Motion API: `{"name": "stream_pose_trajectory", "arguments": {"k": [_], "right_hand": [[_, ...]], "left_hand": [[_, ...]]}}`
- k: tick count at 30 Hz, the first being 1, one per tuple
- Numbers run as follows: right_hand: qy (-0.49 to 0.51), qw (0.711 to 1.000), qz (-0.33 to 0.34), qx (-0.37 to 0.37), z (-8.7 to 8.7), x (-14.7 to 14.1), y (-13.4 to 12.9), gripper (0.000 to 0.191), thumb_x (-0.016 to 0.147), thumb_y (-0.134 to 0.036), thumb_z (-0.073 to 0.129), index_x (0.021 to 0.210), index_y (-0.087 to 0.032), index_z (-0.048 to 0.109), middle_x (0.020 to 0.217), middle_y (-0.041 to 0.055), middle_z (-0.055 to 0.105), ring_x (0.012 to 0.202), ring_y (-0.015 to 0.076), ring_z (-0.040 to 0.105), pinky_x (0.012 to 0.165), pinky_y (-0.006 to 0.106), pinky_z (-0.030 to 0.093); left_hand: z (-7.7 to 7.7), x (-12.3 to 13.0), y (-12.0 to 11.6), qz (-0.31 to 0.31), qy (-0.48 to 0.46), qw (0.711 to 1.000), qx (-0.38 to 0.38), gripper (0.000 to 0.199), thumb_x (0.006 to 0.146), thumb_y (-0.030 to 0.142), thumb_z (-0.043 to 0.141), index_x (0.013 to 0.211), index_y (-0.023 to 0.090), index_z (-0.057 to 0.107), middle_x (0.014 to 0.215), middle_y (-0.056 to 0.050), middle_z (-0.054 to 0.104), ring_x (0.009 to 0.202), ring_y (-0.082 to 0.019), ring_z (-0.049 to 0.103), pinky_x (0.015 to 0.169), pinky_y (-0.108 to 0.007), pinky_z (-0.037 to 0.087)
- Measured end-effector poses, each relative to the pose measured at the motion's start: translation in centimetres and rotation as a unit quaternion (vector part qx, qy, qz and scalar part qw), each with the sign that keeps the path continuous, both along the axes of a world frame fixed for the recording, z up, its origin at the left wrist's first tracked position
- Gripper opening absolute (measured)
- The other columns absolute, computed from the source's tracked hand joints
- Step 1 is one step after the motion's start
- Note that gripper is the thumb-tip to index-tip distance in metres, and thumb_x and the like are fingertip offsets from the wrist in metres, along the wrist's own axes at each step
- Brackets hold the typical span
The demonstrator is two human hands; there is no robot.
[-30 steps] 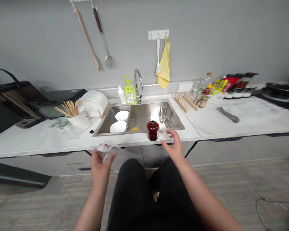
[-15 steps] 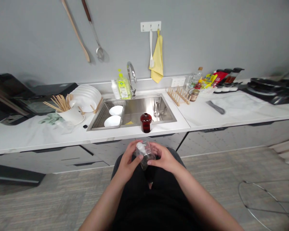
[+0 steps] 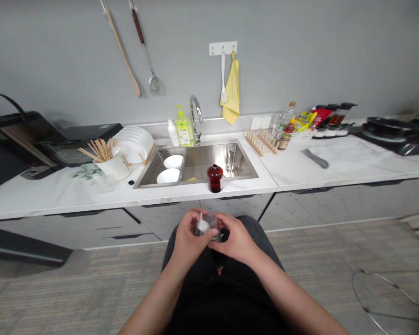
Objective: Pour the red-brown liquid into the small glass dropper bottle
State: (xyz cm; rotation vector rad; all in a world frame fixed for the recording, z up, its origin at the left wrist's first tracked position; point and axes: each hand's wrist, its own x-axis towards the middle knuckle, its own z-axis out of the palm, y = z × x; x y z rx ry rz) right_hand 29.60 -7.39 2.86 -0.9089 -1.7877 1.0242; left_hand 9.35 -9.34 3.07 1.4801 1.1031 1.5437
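1. Clear, boxy plastic container (image 3: 212,222) has moved rightward, beyond the white counter's (image 3: 246,186) front edge.
2. Left hand (image 3: 188,237): half-curled fingers grip its left.
3. Likely light, stiff, slippery; hold opposite walls.
4. Right hand (image 3: 236,238), likewise half-curled, grips its right.

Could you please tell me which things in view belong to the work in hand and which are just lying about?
In hand:
- clear container, between left hand and right hand
- probably red bottle, nearby

Apparently just about:
- white bowls
- plates
- chopsticks
- jar
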Motion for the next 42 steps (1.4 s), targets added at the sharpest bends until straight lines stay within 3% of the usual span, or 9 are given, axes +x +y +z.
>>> {"name": "stream_pose_trajectory", "arguments": {"k": [4,9,14,19,22,26,29,36,42], "right_hand": [[0.038,0.999,-0.003,-0.037,-0.7,0.3,0.1,0.070,0.068,-0.025,0.102,0.133,-0.030,0.076,0.124,0.0068,0.084,0.102,0.0304,0.083,0.096,0.049,0.072],[0.007,1.000,-0.026,-0.006,-0.8,0.1,-0.2,0.071,0.067,-0.024,0.102,0.133,-0.030,0.076,0.116,0.0064,0.082,0.098,0.0311,0.081,0.092,0.049,0.071],[-0.004,1.000,-0.016,-0.012,-0.6,0.0,-0.2,0.073,0.067,-0.021,0.100,0.135,-0.032,0.076,0.119,0.0057,0.082,0.102,0.0314,0.080,0.091,0.047,0.069],[-0.001,0.999,-0.028,-0.014,-1.1,0.1,0.1,0.070,0.068,-0.023,0.099,0.132,-0.030,0.075,0.120,0.0071,0.081,0.102,0.0314,0.080,0.093,0.048,0.069],[-0.010,0.999,-0.032,0.004,-1.3,0.0,0.1,0.073,0.068,-0.022,0.100,0.136,-0.029,0.073,0.122,0.0084,0.081,0.106,0.0323,0.080,0.095,0.048,0.069],[-0.015,0.999,-0.046,-0.012,-1.4,0.1,0.0,0.075,0.067,-0.019,0.099,0.136,-0.027,0.072,0.119,0.0073,0.080,0.100,0.0292,0.081,0.092,0.046,0.070],[-0.007,0.999,-0.042,-0.028,-1.4,0.2,0.0,0.074,0.068,-0.018,0.099,0.137,-0.026,0.072,0.127,0.0086,0.080,0.104,0.0282,0.082,0.095,0.045,0.070],[-0.025,0.999,-0.036,-0.012,-1.0,-0.5,-0.6,0.071,0.068,-0.016,0.098,0.134,-0.026,0.074,0.122,0.0080,0.081,0.103,0.0282,0.081,0.094,0.044,0.069],[-0.011,0.999,-0.033,-0.012,-1.0,-0.1,-0.5,0.067,0.069,-0.016,0.095,0.133,-0.026,0.075,0.120,0.0067,0.081,0.099,0.0264,0.081,0.090,0.041,0.069]], "left_hand": [[0.2,-0.3,0.0,-0.097,-0.005,0.995,-0.009,0.038,0.099,0.050,0.084,0.129,0.028,0.078,0.151,-0.014,0.071,0.147,-0.035,0.066,0.126,-0.054,0.053],[-0.1,0.0,0.6,-0.011,0.013,0.999,-0.031,0.043,0.086,0.052,0.096,0.112,0.026,0.073,0.124,-0.011,0.079,0.124,-0.032,0.075,0.114,-0.050,0.059],[0.6,-0.4,0.2,-0.093,0.037,0.995,-0.004,0.043,0.102,0.053,0.078,0.139,0.030,0.080,0.154,-0.013,0.071,0.148,-0.037,0.064,0.125,-0.053,0.052],[0.1,-0.3,0.9,-0.016,0.087,0.996,-0.027,0.022,0.096,0.048,0.086,0.105,0.028,0.083,0.128,-0.011,0.079,0.123,-0.033,0.075,0.113,-0.050,0.058],[-0.5,0.0,1.1,0.038,0.075,0.996,-0.026,0.032,0.086,0.049,0.095,0.093,0.027,0.073,0.119,-0.009,0.079,0.115,-0.032,0.075,0.105,-0.047,0.060],[-0.7,-0.5,0.5,-0.064,-0.030,0.996,-0.046,0.053,0.094,0.052,0.088,0.138,0.028,0.072,0.150,-0.014,0.074,0.137,-0.035,0.071,0.114,-0.048,0.057],[-0.6,-0.8,0.3,-0.093,-0.061,0.991,-0.069,0.082,0.096,0.044,0.089,0.168,0.029,0.052,0.147,-0.015,0.078,0.143,-0.034,0.071,0.122,-0.050,0.053],[-0.8,0.6,0.3,0.085,0.018,0.996,-0.022,0.070,0.079,0.035,0.101,0.138,0.025,0.066,0.105,-0.002,0.074,0.102,-0.023,0.075,0.094,-0.035,0.059],[-1.2,0.6,-1.0,-0.061,-0.024,0.998,0.011,0.076,0.102,0.043,0.081,0.169,0.027,0.049,0.150,-0.017,0.074,0.151,-0.035,0.065,0.125,-0.053,0.052]]}}
